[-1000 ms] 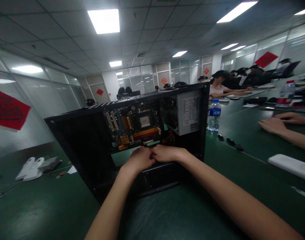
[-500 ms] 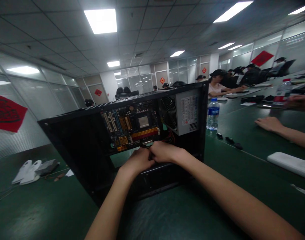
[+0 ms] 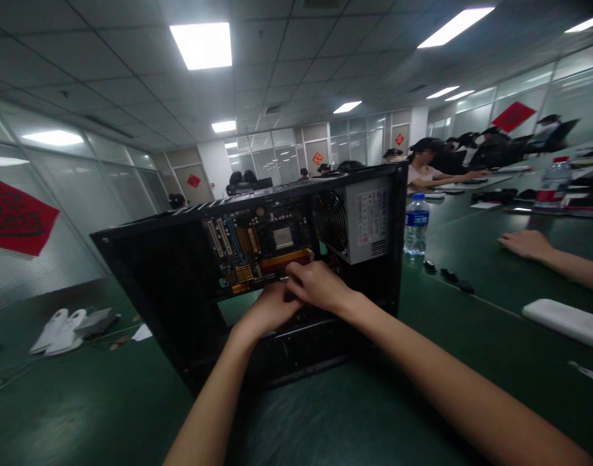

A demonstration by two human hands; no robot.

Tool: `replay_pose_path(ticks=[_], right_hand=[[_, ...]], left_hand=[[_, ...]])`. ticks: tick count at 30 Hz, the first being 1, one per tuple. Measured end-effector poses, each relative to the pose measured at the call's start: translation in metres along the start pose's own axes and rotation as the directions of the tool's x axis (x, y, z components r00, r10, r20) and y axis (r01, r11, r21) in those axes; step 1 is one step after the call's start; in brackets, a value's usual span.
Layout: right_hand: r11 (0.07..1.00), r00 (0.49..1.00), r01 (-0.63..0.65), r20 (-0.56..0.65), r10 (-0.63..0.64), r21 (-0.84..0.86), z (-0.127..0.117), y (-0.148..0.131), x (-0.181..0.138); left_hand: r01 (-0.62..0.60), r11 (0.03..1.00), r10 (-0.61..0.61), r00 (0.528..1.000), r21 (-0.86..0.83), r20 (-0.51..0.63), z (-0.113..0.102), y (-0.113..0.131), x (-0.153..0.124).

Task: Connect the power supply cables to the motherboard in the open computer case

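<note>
An open black computer case [image 3: 145, 272] stands upright on the green table [image 3: 325, 414], its motherboard [image 3: 257, 249] and grey power supply [image 3: 364, 220] showing inside. Both my hands reach into the case at the motherboard's lower edge. My left hand [image 3: 270, 309] is curled, its fingers hidden under the right one. My right hand [image 3: 316, 285] lies over it with fingers bent, touching the board near the red slot and some cables. What the fingers hold, if anything, is hidden.
A water bottle [image 3: 415, 224] stands right of the case, with small dark parts [image 3: 447, 275] on the table beside it. Another person's hand [image 3: 527, 244] rests at far right, near a white flat object [image 3: 566, 322]. White items [image 3: 63, 327] lie at left. People sit in the background.
My right hand has risen from beside the left hand up to the motherboard's lower edge, now overlapping the left. The neighbour's second hand has left the view.
</note>
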State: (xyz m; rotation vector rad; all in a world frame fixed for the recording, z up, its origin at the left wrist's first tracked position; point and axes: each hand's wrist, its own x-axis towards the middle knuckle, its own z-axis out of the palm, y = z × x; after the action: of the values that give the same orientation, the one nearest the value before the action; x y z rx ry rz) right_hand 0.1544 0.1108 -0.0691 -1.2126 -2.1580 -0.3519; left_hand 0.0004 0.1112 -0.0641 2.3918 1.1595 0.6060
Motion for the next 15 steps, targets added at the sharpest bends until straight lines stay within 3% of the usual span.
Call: replay_pose_path(ticks=[2, 5, 8, 10, 12, 15], right_hand=[[0.997, 0.989, 0.045, -0.141, -0.035, 0.068, 0.003, 0.003, -0.001], [0.975, 0.925, 0.168, -0.366, -0.104, 0.148, 0.007, 0.007, -0.002], [0.945, 0.867, 0.263, -0.477, -0.144, 0.194, 0.006, 0.007, -0.002], [0.931, 0.868, 0.290, -0.469, -0.159, 0.221, 0.002, 0.005, -0.002], [0.930, 0.902, 0.275, -0.400, -0.162, 0.244, -0.003, 0.003, -0.003], [0.946, 0.953, 0.207, -0.270, -0.137, 0.248, -0.007, 0.000, -0.005]], left_hand=[[0.030, 0.998, -0.028, 0.999, -0.060, 0.038, -0.005, 0.000, 0.000], [0.071, 0.983, -0.037, 0.980, -0.167, 0.197, -0.024, 0.002, -0.008], [0.062, 0.989, -0.013, 0.940, -0.133, 0.340, -0.056, 0.011, -0.027], [0.038, 0.992, 0.013, 0.921, -0.123, 0.389, -0.079, 0.022, -0.044], [0.016, 0.993, 0.034, 0.913, -0.119, 0.406, -0.098, 0.036, -0.061], [-0.059, 0.993, 0.089, 0.940, -0.101, 0.331, -0.113, 0.055, -0.080]])
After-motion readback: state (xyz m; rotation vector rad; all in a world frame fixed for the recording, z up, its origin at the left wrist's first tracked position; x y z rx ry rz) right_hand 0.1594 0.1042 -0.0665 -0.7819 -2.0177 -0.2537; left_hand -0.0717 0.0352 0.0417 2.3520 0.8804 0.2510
